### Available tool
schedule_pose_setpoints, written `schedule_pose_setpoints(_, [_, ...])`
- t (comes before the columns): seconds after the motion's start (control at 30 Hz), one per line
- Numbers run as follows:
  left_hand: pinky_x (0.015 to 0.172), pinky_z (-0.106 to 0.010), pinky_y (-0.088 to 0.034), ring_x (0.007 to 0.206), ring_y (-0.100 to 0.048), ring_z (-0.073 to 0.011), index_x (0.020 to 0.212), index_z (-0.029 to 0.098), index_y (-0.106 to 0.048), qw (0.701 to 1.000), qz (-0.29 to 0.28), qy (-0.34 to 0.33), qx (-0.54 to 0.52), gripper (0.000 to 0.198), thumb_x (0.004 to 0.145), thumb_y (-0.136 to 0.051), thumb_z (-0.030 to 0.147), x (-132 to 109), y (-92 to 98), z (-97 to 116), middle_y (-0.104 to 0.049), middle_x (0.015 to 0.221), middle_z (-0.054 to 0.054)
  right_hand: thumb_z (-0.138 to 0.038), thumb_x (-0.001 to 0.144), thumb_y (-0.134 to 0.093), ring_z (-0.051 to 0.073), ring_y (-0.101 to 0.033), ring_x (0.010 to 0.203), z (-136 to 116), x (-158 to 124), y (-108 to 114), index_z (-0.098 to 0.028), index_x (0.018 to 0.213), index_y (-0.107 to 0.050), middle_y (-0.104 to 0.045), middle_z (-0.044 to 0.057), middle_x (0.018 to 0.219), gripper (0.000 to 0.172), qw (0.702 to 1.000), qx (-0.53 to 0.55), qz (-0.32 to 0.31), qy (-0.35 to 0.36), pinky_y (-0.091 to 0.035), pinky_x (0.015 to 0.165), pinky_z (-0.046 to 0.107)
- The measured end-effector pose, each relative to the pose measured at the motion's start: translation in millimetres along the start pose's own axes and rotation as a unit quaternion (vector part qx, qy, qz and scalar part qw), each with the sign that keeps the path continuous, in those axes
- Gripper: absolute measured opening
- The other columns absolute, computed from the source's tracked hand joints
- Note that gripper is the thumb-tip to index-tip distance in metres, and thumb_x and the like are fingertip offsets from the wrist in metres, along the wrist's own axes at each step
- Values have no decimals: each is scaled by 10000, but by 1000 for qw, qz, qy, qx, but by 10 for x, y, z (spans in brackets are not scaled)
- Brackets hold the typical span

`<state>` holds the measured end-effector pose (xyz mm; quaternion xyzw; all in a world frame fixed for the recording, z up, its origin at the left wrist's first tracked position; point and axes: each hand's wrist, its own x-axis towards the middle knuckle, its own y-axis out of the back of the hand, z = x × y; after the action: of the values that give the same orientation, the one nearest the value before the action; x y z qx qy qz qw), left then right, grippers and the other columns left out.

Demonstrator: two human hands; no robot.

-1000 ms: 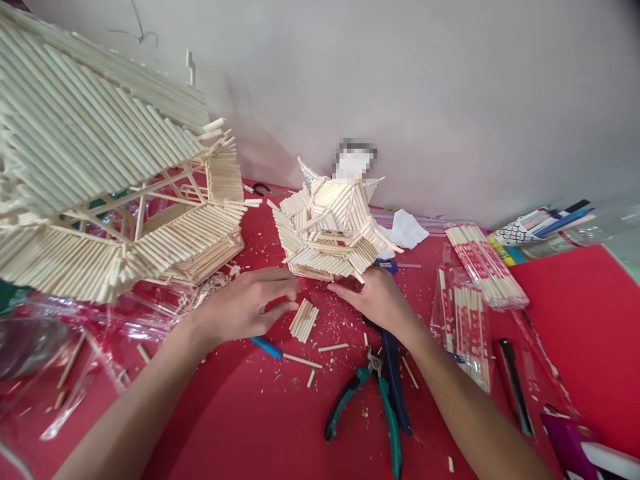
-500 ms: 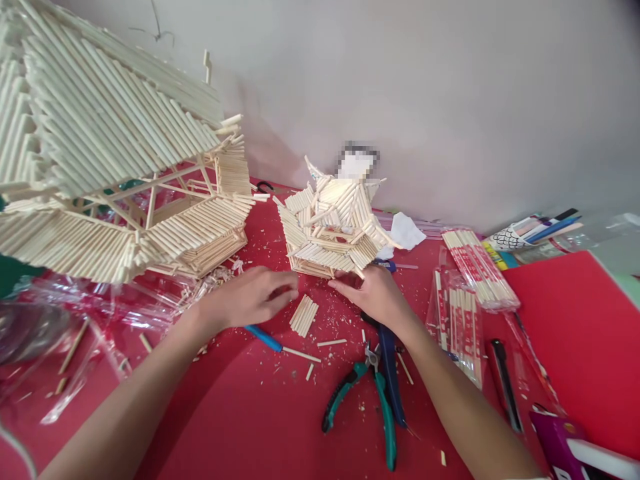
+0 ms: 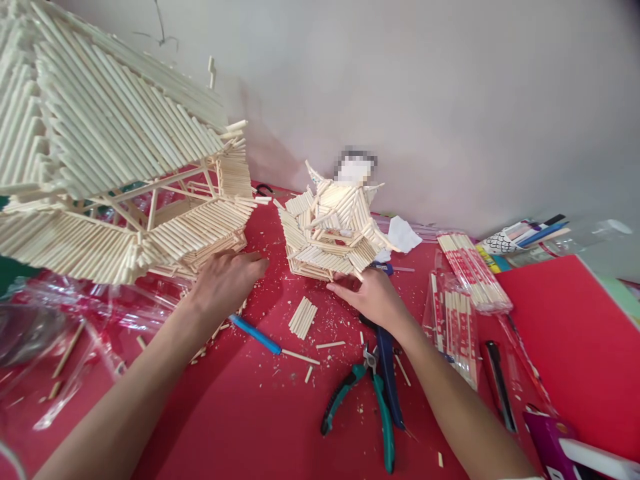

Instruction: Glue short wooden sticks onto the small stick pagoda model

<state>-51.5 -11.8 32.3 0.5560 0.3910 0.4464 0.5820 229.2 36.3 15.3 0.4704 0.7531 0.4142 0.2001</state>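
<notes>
A small pavilion model (image 3: 333, 230) of thin wooden sticks stands on the red tabletop. My right hand (image 3: 375, 293) is at its front right corner, thumb in front and fingers partly hidden by the base, gripping the edge. My left hand (image 3: 230, 277) is palm down beside the base of a larger stick pavilion (image 3: 135, 127). Its fingers reach to the right, loosely apart, with nothing visible in them. Between the hands lies a flat panel of short sticks (image 3: 303, 318). A blue pen-like tool (image 3: 256, 335) lies below my left hand, near a single stick (image 3: 300, 357).
Green-handled pliers (image 3: 369, 363) and a dark blue tool (image 3: 390, 380) lie in front. At right are packs of sticks (image 3: 473, 273), a black cutter (image 3: 499, 383), a red folder (image 3: 575, 340) and a pen holder (image 3: 505, 240). Clear plastic wrappers (image 3: 100, 307) cover the left side.
My left hand has moved left and away from me, from beside the stick panel to the larger pavilion's base. The right hand stays at the small model. The view has shifted slightly.
</notes>
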Motion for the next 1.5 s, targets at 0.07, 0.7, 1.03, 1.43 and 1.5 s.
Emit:
schedule_pose_setpoints(0.07, [605,-312,-449,757,-711,-285,751,169,-643,998,-43,4,53,212,821,-525,7,0,26,3,-700,762,-100,-321,853,-719,245,-736,919,-7,-3,7,-230,919,-717,-784,58,959,112,1000,0,-1,-1,-558,842,379])
schedule_pose_setpoints(0.7, [593,-302,-458,899,-715,-282,973,163,-659,994,24,-8,110,342,791,-451,-38,-16,-35,78,-713,879,-109,-336,864,-701,252,-725,944,-6,12,9,-239,970,-721,-776,66,988,145,1000,-20,8,22,-568,844,394])
schedule_pose_setpoints(1.03, [518,-266,-376,616,-609,-156,861,186,-607,982,105,-151,41,264,833,-434,-12,-14,-69,171,-631,736,-32,-363,880,-696,257,-730,928,-17,6,16,-224,998,-728,-779,76,987,185,1000,-17,1,16,-568,836,388])
schedule_pose_setpoints(1.43, [479,-266,-392,619,-610,-149,1157,152,-548,951,205,-230,-2,346,885,-408,-10,177,-287,579,-671,787,-14,-334,887,-695,292,-696,1105,-25,43,30,-231,1108,-719,-769,89,1096,246,1000,1,-5,26,-540,936,402])
schedule_pose_setpoints(1.5, [500,-255,-408,648,-629,-145,1173,158,-537,955,194,-224,-12,387,861,-404,-28,225,-317,619,-689,812,-21,-294,880,-693,298,-702,1091,-35,50,34,-216,1039,-734,-780,95,1034,182,1000,-6,-7,20,-537,930,395])
